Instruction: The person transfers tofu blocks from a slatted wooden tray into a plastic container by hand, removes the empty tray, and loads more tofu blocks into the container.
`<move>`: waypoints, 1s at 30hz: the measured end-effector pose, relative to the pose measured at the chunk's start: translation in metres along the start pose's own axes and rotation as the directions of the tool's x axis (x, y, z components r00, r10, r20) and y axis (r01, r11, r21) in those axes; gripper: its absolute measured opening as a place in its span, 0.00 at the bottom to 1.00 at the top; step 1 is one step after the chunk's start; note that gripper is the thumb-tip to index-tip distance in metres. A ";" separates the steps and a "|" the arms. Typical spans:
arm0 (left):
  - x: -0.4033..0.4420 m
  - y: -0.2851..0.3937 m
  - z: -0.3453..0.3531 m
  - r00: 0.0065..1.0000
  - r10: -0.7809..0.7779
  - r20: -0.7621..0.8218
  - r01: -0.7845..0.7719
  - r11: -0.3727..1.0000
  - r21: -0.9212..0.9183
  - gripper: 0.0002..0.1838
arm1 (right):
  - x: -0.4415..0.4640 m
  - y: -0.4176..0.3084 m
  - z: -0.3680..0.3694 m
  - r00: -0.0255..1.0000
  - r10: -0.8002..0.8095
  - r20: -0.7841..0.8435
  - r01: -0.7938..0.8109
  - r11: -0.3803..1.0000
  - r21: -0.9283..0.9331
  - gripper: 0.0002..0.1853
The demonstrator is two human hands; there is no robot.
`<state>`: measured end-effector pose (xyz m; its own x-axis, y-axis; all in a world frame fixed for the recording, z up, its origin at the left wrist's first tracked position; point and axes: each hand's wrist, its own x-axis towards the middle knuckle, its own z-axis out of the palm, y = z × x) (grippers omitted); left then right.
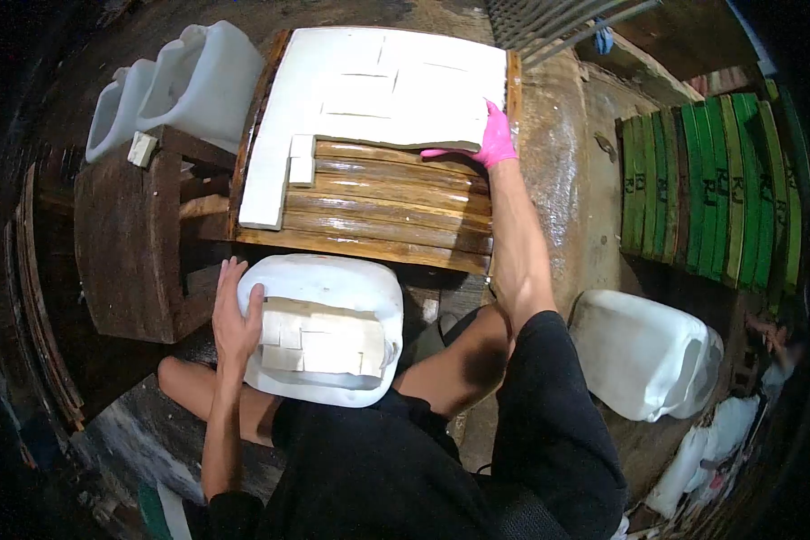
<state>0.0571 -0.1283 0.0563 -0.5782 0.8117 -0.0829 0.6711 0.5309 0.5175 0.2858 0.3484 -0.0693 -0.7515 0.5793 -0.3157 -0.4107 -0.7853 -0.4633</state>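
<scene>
Right hand (497, 142), pink-gloved, sits at the right end of the front edge of the white slab (441, 94): thumb along the edge, fingers up the side. Can't tell if I'm gripping or only pressing. Slab lies on the wet slatted tabletop (387, 205), scored or cut in places; glare hides most lines. Two small white blocks (302, 162) sit by the slab's left strip. Left hand (234, 324), bare, fingers extended, thumb over the left rim of the cut-open white container (324, 274) in my lap; can't tell how firmly. White pieces (328, 349) packed inside.

Risks, my guess: slab looks soft, so uneven thumb pressure could crumble the edge. Wet slats could let a piece slide off the front. Container rests only on my legs; a shift or lost left-hand support could tip it and jumble the pieces.
</scene>
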 end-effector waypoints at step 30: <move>0.037 -0.083 -0.008 0.997 0.012 -0.072 -0.061 0.682 -0.729 0.44 | -0.277 0.288 0.144 0.887 0.432 0.162 -0.394 0.527 0.753 0.47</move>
<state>-0.0244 -0.1442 0.0172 -0.6020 0.7984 -0.0151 0.1549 0.1353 0.9786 0.3009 -0.0693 0.0041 -0.9278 0.1392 -0.3461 -0.3090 -0.8065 0.5040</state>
